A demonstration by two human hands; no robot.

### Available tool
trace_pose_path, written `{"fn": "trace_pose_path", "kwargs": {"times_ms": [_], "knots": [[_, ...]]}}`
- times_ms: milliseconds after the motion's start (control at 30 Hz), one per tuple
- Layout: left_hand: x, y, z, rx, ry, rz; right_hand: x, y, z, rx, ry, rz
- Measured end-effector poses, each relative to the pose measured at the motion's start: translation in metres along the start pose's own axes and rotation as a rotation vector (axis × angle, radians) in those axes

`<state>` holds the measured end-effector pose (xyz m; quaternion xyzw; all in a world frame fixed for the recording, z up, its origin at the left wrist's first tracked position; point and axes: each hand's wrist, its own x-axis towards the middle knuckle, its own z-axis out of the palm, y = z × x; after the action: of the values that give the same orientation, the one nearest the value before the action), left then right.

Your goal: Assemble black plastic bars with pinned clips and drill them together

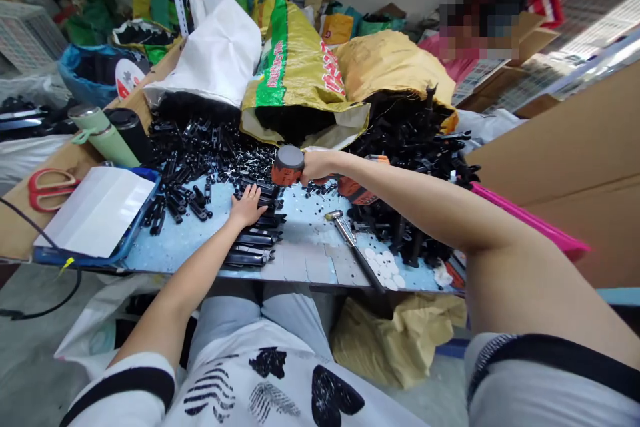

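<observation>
My right hand (pixel 316 165) is wrapped around an orange and black cordless drill (pixel 288 167). The drill is held above the far middle of the blue-topped workbench (pixel 200 247); its tip is hard to make out. My left hand (pixel 247 205) lies flat, fingers spread, on a row of long black plastic parts (pixel 250 256) laid side by side. Behind both hands are a pile of small screws and pins (pixel 253 163) and a heap of short black parts (pixel 185 153). A hammer (pixel 355 250) rests on the bench to the right of the row.
Three sacks, one white (pixel 215 47), one yellow-green (pixel 300 60), one tan (pixel 395 67), open onto the bench. Left are red scissors (pixel 50 190), a blue tray (pixel 125 250) with paper, and a green bottle (pixel 107 137). Right are white discs (pixel 384 268) and a pink bin edge (pixel 530 220).
</observation>
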<state>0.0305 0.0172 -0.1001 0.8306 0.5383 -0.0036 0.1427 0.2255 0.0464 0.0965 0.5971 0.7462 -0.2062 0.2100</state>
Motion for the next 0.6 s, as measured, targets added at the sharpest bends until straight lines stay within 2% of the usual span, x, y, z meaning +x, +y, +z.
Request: {"fn": "trace_pose_path", "kwargs": {"times_ms": [100, 200, 333, 400, 467, 533, 600], "knots": [[0.001, -0.002, 0.003, -0.01, 0.014, 0.0, -0.003, -0.004, 0.006, 0.047, -0.051, -0.064], [0.003, -0.003, 0.003, -0.01, 0.015, 0.004, 0.001, -0.01, 0.013, 0.037, -0.109, -0.018], [-0.004, 0.003, -0.004, 0.029, 0.044, -0.016, 0.001, -0.017, 0.017, 0.047, -0.12, 0.002], [-0.017, 0.012, -0.008, 0.043, 0.068, -0.024, -0.007, -0.019, 0.018, 0.04, -0.101, -0.004], [-0.037, 0.022, -0.007, 0.02, 0.078, 0.038, -0.019, -0.021, 0.02, 0.027, -0.071, 0.012], [-0.059, 0.031, 0.0, -0.024, 0.078, 0.122, -0.03, -0.021, 0.023, 0.021, -0.07, 0.037], [-0.077, 0.035, 0.01, -0.058, 0.084, 0.14, -0.037, -0.021, 0.027, 0.025, -0.107, 0.034]]}}
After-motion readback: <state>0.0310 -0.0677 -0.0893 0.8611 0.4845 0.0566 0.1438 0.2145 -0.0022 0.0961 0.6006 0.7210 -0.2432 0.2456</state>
